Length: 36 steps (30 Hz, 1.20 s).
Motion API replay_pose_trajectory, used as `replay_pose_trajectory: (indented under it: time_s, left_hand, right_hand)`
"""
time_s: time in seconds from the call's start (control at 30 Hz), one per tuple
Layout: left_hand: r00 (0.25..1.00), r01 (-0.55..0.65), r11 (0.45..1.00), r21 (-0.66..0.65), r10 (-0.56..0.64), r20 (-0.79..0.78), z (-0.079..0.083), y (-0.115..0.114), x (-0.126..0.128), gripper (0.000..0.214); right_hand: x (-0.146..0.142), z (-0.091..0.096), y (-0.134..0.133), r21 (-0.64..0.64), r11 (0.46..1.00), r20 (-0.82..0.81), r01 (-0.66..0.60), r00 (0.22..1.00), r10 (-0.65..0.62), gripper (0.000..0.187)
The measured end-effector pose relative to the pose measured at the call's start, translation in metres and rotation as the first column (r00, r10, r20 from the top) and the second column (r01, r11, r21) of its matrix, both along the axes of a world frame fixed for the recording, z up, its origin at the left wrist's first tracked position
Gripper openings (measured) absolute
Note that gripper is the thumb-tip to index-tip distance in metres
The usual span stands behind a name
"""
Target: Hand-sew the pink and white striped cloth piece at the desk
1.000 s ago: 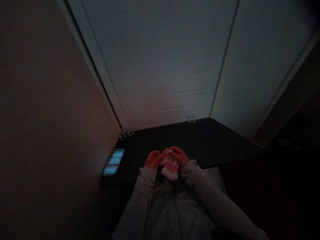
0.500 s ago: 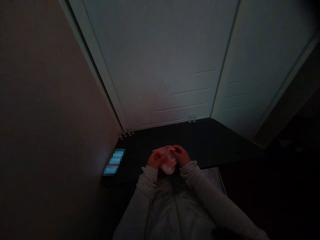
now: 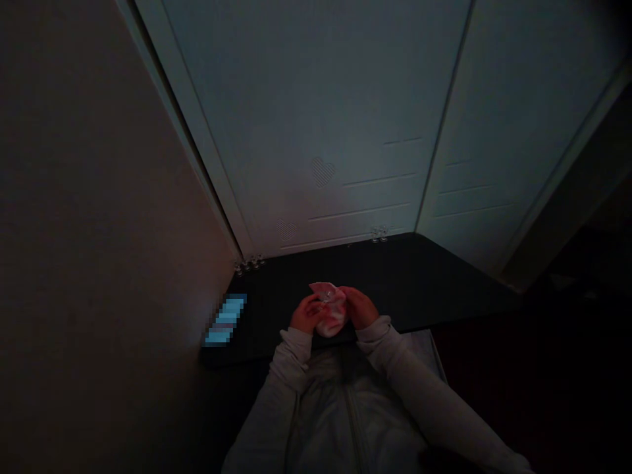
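Observation:
A small pink-and-white pouch (image 3: 332, 322), soft-looking and creased, is held between my two hands above the near edge of the dark table. My left hand (image 3: 305, 315) has its fingers closed on the pouch's left side near the top. On the other side, my right hand (image 3: 363, 308) curls around the pouch's upper right, with its fingertips partly hidden behind it. A pale pointed flap stands up at the top of the pouch. Dim light hides what, if anything, is inside.
A lit phone (image 3: 226, 320) with a blurred screen lies at the left end of the dark table (image 3: 419, 283). Several small clear shiny pieces (image 3: 250, 264) line the back left corner, with more clear pieces (image 3: 379, 234) along the back. White panels (image 3: 306, 99) rise behind.
The pouch has turned and bunched up, its top flap now more upright and its lower end higher. My right hand has curled further around its side.

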State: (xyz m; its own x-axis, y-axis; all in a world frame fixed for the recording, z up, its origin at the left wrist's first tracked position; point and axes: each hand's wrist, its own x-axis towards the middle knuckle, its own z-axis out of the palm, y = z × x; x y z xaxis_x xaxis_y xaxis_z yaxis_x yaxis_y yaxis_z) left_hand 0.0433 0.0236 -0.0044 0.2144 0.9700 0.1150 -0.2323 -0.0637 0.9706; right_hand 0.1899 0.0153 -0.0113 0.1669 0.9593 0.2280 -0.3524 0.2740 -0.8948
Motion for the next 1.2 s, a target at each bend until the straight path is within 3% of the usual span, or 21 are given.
replay_pose_trajectory:
  time_s: [0.07, 0.17, 0.37, 0.7, 0.9, 1.07, 1.2]
  left_hand:
    - [1.000, 0.022, 1.000, -0.016, -0.022, 0.003, 0.002, -0.001, 0.001, 0.052]
    - [0.999, 0.038, 0.999, -0.030, -0.038, -0.006, 0.002, -0.003, 0.001, 0.051]
    - [0.995, 0.061, 0.998, 0.016, -0.060, -0.075, 0.003, -0.006, 0.002, 0.046]
    - [0.931, -0.023, 0.948, 0.316, 0.136, -0.339, -0.004, -0.006, 0.001, 0.041]
    - [0.886, -0.072, 0.892, 0.445, 0.262, -0.382, 0.005, -0.010, 0.001, 0.038]
    - [0.889, -0.093, 0.903, 0.420, 0.266, -0.374, 0.009, -0.013, 0.001, 0.032]
    - [0.941, -0.114, 0.953, 0.282, 0.195, -0.278, 0.006, -0.012, 0.002, 0.020]
  right_hand:
    - [-0.002, 0.001, -0.001, -0.034, 0.999, -0.086, 0.015, 0.996, -0.018, 0.021]
    - [-0.005, 0.003, -0.003, -0.042, 0.999, -0.153, -0.022, 0.988, 0.016, 0.027]
    - [-0.005, 0.005, -0.006, -0.012, 0.972, -0.064, -0.237, 0.970, 0.235, 0.035]
    - [-0.004, 0.001, -0.005, -0.064, 0.960, 0.004, -0.273, 0.962, 0.273, 0.032]
    - [-0.007, 0.008, -0.010, -0.044, 0.962, 0.040, -0.270, 0.962, 0.272, 0.035]
    - [-0.009, 0.011, -0.013, -0.017, 0.963, 0.105, -0.269, 0.957, 0.269, 0.034]
    - [-0.012, 0.015, -0.020, 0.015, 0.957, 0.237, -0.289, 0.931, 0.277, 0.036]
